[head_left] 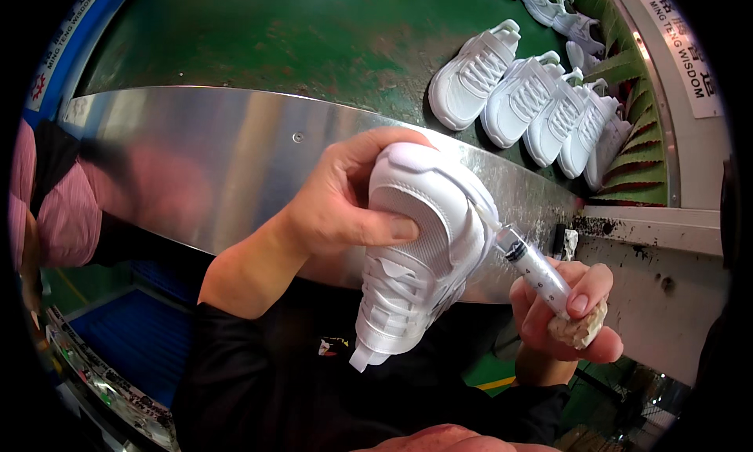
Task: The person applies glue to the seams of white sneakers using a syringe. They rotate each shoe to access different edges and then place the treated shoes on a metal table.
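A white lace-up sneaker (423, 232) is gripped by my left hand (337, 205), thumb on its upper and fingers around the toe end. Its toe points away from me and its collar hangs toward my body. In my right hand (561, 311) is a clear syringe (537, 273) with a black plunger seal. The syringe tip meets the sneaker's right side near the edge of the sole; whether it touches is too small to tell. A lumpy off-white wad (579, 326) covers the syringe's rear end, against my right fingers.
Several white sneakers (474, 75) stand in a row on the green surface (259, 40) at the back right. A shiny metal ledge (259, 150) runs in front of it. Green bristle-like strips (639, 134) line the right wall. Another person's pink sleeve (67, 213) shows at the left.
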A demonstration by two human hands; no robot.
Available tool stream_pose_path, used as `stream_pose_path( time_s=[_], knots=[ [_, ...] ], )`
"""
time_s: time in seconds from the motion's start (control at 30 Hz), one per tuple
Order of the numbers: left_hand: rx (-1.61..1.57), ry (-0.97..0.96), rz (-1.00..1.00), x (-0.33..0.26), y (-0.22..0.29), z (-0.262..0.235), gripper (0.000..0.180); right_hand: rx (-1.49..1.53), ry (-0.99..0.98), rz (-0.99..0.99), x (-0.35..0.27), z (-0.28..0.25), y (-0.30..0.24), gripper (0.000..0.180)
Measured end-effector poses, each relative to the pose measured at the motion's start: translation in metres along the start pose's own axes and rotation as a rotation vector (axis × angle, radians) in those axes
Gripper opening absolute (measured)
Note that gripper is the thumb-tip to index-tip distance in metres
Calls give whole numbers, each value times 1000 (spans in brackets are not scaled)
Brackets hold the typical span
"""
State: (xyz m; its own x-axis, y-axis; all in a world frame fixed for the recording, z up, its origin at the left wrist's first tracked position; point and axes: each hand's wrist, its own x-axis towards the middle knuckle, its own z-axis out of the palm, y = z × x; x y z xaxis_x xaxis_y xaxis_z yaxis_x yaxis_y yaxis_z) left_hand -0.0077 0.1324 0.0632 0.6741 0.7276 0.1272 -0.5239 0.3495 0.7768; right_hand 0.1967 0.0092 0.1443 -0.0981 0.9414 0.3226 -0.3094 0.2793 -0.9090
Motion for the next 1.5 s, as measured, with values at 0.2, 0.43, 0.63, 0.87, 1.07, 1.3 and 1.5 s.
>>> stream_pose_path(
  time_s=[0.2, 0.43, 0.63, 0.87, 1.07, 1.3, 1.5],
  knots=[
    [-26, -69, 57, 3, -4, -13, 66, 74, -36, 12, -28, -25, 10, 58],
    [-148, 73, 21, 6, -13, -18, 66, 113, 12, -7, -44, -31, 28, 59],
    [-80, 111, 2, 8, -15, -23, 53, 127, 50, -16, -50, -30, 38, 59],
    [-121, 99, -16, 13, -13, -21, 44, 110, 22, 24, -65, -40, 44, 59],
    [-159, 81, -18, 16, -18, -26, 40, 84, -1, 36, -75, -45, 50, 57],
    [-232, 62, -42, 19, -20, -30, 40, 25, -41, -17, -77, -45, 57, 55],
    [-275, 30, -67, 22, -20, -31, 38, 30, -57, 9, -84, -45, 58, 54]
  ],
)
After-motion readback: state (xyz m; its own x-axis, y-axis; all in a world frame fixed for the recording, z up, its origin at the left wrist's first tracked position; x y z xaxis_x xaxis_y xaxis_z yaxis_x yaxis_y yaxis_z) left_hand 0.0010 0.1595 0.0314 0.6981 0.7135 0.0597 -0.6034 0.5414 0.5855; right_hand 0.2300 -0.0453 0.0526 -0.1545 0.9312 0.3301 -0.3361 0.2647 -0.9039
